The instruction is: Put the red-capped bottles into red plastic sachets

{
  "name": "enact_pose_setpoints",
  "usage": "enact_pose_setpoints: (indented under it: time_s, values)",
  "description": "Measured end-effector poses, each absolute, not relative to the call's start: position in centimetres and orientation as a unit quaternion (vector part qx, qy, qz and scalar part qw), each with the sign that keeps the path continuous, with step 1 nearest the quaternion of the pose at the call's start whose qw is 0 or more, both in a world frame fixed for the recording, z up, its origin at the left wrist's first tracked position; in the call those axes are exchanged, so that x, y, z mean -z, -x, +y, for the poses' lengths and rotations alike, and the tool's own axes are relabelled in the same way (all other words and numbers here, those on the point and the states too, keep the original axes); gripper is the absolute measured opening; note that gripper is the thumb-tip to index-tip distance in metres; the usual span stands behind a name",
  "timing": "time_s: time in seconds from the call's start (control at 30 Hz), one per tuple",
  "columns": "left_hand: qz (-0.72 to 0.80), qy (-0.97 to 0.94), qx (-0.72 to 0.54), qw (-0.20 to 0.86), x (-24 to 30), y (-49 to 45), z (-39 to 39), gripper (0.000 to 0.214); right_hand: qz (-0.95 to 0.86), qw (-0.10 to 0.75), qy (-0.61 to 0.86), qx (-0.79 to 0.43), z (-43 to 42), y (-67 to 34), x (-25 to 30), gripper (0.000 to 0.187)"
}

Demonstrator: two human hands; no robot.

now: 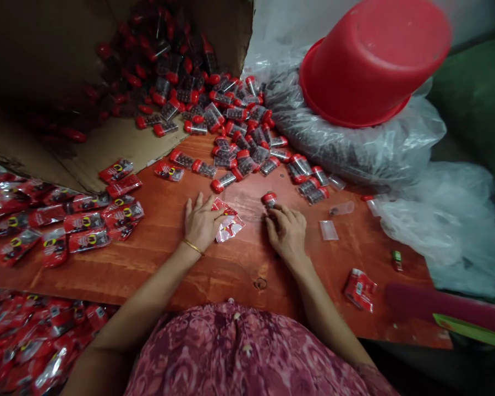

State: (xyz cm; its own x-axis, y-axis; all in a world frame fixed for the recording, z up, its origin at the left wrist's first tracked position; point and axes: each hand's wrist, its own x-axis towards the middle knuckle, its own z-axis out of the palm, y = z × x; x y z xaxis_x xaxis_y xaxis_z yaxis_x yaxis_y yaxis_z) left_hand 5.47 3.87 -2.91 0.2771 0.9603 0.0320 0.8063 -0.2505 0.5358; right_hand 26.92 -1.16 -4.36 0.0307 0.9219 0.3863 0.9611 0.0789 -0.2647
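Note:
My left hand (200, 220) rests on the red-brown board (239, 269) with its fingers on a small stack of clear-and-red sachets (227, 223). My right hand (286, 230) lies just right of it, fingers curled round a small clear vial with a red cap (269, 199). A heap of the same red-capped vials (235, 132) spreads across the board just beyond both hands. It spills out of a cardboard box (107, 143) lying on its side at the back left.
Filled red sachets (66, 220) are piled on the board's left, and more lie below its left edge (28, 335). An upturned red bucket (371, 60) sits on a large clear bag (355, 143) at the back right. More plastic (449, 225) lies right. A lone red sachet (359, 289) lies front right.

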Motion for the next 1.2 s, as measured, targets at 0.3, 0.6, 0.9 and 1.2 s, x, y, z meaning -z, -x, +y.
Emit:
enact_pose_setpoints:
  time_s: [0.3,0.6,0.9,1.2]
  values:
    - [0.564,-0.752,-0.284,0.189,2.4,-5.3,2.6,0.023,-0.656,0.391,0.623,-0.172,-1.0,-21.4,2.1,0.021]
    - [0.566,-0.523,-0.436,0.465,-0.3,-6.3,0.6,0.039,-0.5,0.526,0.585,-0.362,-0.3,-19.1,2.3,0.032]
    - [0.47,-0.213,-0.466,0.718,-1.0,-8.8,-0.5,0.033,-0.524,0.542,0.598,-0.272,-0.9,-18.5,2.2,0.036]
    - [0.493,-0.136,-0.47,0.72,-1.4,-8.6,1.5,0.031,-0.599,0.456,0.633,-0.181,-0.3,-21.9,2.1,0.037]
